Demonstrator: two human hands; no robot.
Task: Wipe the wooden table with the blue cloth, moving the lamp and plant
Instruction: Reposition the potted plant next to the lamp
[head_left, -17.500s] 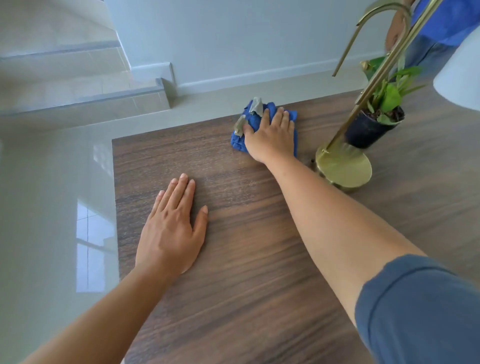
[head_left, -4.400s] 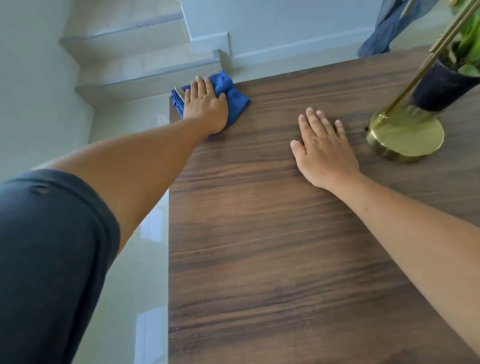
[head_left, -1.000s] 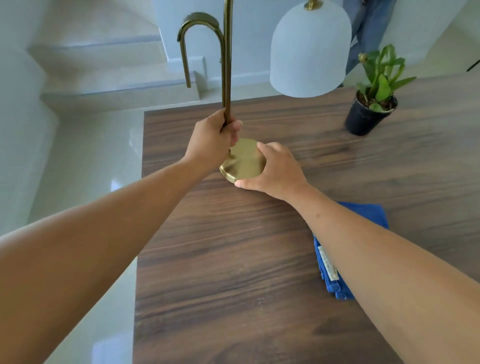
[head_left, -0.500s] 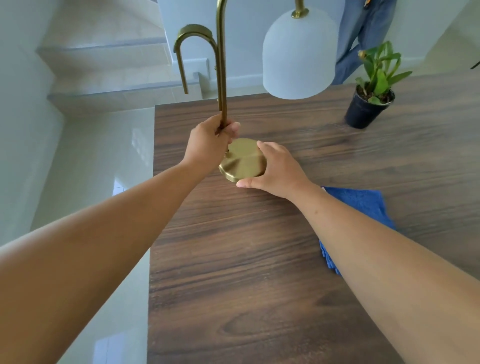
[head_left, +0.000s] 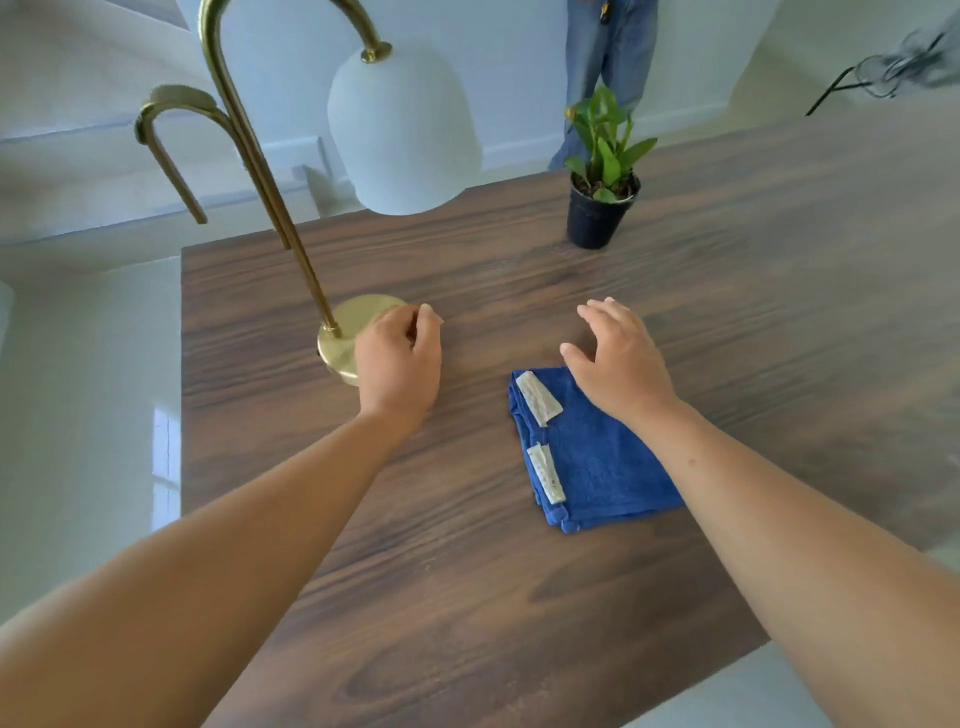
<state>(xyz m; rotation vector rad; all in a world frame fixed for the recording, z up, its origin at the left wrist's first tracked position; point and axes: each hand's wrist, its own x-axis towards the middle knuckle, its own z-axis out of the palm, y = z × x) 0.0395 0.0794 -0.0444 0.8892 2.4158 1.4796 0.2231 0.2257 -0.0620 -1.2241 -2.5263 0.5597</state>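
The blue cloth (head_left: 597, 452) lies folded on the wooden table (head_left: 467, 597), nearest of the task's things, just right of the lamp's base with bare wood between them. Neither hand grips it: the right hand (head_left: 618, 358) hovers over its far corner with fingers spread and relaxed, holding nothing.

Half a second ago both hands were on the lamp (head_left: 363, 332), the left gripping the stem low down and the right cupping the brass base. Now both have let go. The left hand (head_left: 400, 358) sits loosely curled in front of the base, covering its near right edge; whether it touches the brass I cannot tell. The lamp stands on its own near the table's left edge, so its move looks finished, and the cloth is probably next to be taken up.

Beyond the lamp and to its right, the plant (head_left: 600, 187) stands near the far edge, well apart from it. Against the earliest frame, pot and lamp base stood just beside each other, and the cloth was under the right hand, beyond where the lamp now stands.
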